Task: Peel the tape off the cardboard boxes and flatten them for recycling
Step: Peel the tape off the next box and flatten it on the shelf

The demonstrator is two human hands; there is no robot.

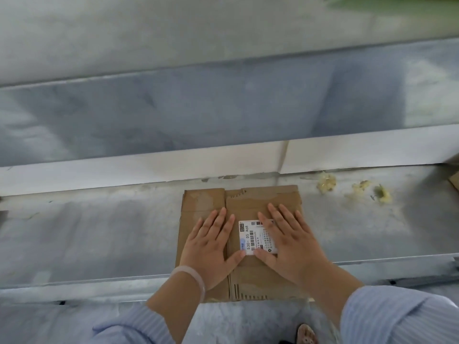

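A brown cardboard box (202, 202) lies flat on a metal ledge (99, 234), its near end hanging a little past the ledge's front edge. A white shipping label (249, 235) with barcodes sits near its middle. My left hand (211, 247) presses palm-down on the left half with straight fingers. My right hand (289, 242) presses flat on the right half and covers part of the label. Both thumbs point inward toward the label. Torn tape marks show along the box's far edge.
Yellowish crumbled scraps (326, 183) lie on the ledge to the right. A corner of more cardboard (455, 181) shows at the right edge. A metal wall (223, 105) rises behind the ledge. A shoe (306, 333) stands on the floor below.
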